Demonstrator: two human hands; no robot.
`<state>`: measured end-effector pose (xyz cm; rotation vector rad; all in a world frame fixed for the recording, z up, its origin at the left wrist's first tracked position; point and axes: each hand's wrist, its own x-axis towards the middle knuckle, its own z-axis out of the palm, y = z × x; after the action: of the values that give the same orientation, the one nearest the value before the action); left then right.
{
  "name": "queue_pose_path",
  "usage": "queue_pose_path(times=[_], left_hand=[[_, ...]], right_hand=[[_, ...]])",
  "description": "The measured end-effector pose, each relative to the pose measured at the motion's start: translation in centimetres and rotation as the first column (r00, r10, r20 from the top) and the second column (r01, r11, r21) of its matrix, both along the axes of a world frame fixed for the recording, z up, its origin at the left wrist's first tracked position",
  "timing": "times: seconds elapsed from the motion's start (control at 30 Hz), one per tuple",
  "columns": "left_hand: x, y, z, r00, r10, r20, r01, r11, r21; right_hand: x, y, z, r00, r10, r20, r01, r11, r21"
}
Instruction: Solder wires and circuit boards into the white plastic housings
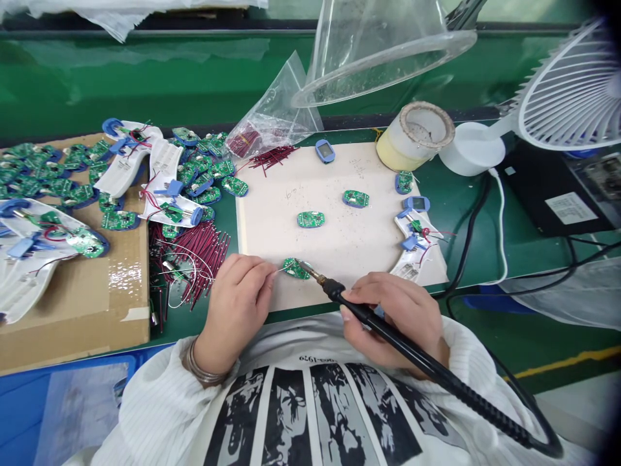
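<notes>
Green workbench (451, 220), left hand (235, 310) pinched together at circuit board (295, 268), right hand (395, 320) clamped on soldering iron (373, 320)

This is an electronics assembly line in a factory workshop. A long worktop (458, 217) is covered in a green mat and crowded with batches of parts: heaps of green circuit boards (310, 220) and bundles of cut red-and-black wires (196, 255) on a cardboard sheet (99, 310). A corded soldering iron (383, 330) is in use, a white desk fan (567, 90) stands at the back, and the worker wears a white striped smock (145, 414).
</notes>
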<state>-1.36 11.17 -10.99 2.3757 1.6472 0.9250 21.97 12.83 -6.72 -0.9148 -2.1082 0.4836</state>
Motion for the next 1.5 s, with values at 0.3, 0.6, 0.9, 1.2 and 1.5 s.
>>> queue_pose_path(times=[0.3,0.6,0.9,1.2,1.5], left_hand=[[0.0,0.0,0.3,1.0,0.018,0.017,-0.018,1.0,0.025],[0.0,0.0,0.2,1.0,0.029,-0.004,-0.029,0.999,0.015],[-0.1,0.1,0.0,1.0,0.007,0.008,-0.007,1.0,0.022],[-0.2,-0.2,0.2,0.999,0.034,0.015,-0.034,0.999,0.018],[-1.1,-1.1,2.2,0.995,-0.026,0.095,0.021,0.999,0.047]], right_hand=[[0.2,-0.1,0.2,1.0,0.008,-0.004,-0.008,1.0,0.024],[-0.7,-0.3,0.3,0.997,-0.073,0.015,0.072,0.997,0.011],[-0.8,-0.2,0.0,0.999,-0.047,0.022,0.046,0.999,0.018],[-0.3,-0.1,1.1,0.999,-0.039,0.023,0.038,0.999,0.038],[-1.1,2.1,-2.0,0.929,0.065,0.364,-0.082,0.996,0.032]])
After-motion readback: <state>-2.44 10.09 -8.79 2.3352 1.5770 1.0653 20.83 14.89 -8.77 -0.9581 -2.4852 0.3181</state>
